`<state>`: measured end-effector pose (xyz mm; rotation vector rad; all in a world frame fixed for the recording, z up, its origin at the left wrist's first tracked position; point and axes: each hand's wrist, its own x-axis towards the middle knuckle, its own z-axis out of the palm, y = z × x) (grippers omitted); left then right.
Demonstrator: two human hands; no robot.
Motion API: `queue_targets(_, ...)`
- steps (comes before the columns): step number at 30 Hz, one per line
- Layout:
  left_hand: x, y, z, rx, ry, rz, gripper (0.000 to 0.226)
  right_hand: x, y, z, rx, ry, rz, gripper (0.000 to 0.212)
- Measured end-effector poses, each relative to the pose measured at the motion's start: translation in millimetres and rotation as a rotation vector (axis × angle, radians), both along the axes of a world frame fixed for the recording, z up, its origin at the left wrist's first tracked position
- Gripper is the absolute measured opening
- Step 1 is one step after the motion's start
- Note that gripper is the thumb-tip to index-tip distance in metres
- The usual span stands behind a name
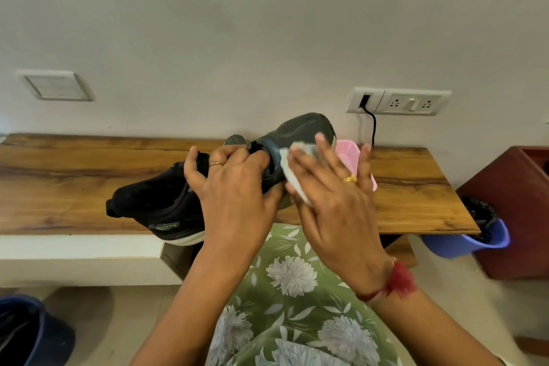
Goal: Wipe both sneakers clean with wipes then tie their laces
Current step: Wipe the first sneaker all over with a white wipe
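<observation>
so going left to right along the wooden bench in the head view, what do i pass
black sneaker lying on the bench → left hand gripping the grey sneaker → white wipe → right hand pressing it on that sneaker → purple bucket past the bench's right end

One view only: head-worn wide-angle cam, aimed forward and down across the person's lap at a wooden bench top (74,181) against the wall (267,24). Close range: left hand (234,187), right hand (335,202) and the raised grey sneaker (297,131) sit centre frame. Floor (124,321) fills the bottom corners.
</observation>
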<state>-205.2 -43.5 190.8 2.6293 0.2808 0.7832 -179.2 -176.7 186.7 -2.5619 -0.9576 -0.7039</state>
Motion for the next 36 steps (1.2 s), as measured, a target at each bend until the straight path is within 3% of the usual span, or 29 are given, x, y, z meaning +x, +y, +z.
queue_targets(4,1.4,-3.0,1.2,-0.045,-0.026,-0.025,0.016,8.2,9.8,7.8,0.068,0.023,-0.065,0.045)
queue_targets(7,0.8,5.9,-3.9,-0.038,0.022,-0.015,0.021,-0.4,1.0,-7.8,0.05,0.029,0.045,0.041)
queue_targets(9,0.7,12.6,-2.3,-0.104,0.096,0.0,0.03,-8.0,-8.2,3.6,0.358,0.36,0.176,0.032)
queue_targets(12,2.0,18.1,-2.4,-0.249,0.207,-0.028,0.043,7.5,-24.9,25.7,1.155,0.869,0.109,0.028)
queue_targets(14,3.8,18.0,-3.9,-0.293,0.23,-0.07,0.047,26.1,-36.7,35.5,1.404,0.933,0.081,0.034)
queue_targets(15,4.5,17.8,-4.5,-0.306,0.243,-0.088,0.047,31.6,-37.8,40.9,1.401,0.912,0.084,0.041)
queue_targets(17,5.5,17.3,-4.8,-0.313,0.263,-0.115,0.049,33.5,-32.6,46.5,1.302,0.8,0.089,0.045)
queue_targets(20,6.5,18.0,-0.8,-0.289,0.303,-0.143,0.047,28.9,-20.1,42.3,1.019,0.573,0.16,0.034)
queue_targets(24,6.4,19.9,2.9,-0.22,0.364,-0.158,0.059,42.6,-18.4,19.9,0.126,-0.093,0.194,0.036)
queue_targets(25,7.1,20.8,3.1,-0.203,0.362,-0.166,0.062,48.6,-20.3,13.4,0.008,-0.188,0.188,0.038)
queue_targets(32,7.5,24.5,-2.7,-0.163,0.373,-0.205,0.062,57.8,-26.4,1.0,-0.298,-0.302,0.334,0.038)
queue_targets(36,12.7,21.9,0.3,-0.197,0.38,-0.233,0.057,69.0,-25.1,16.9,-0.115,-0.264,0.221,0.037)
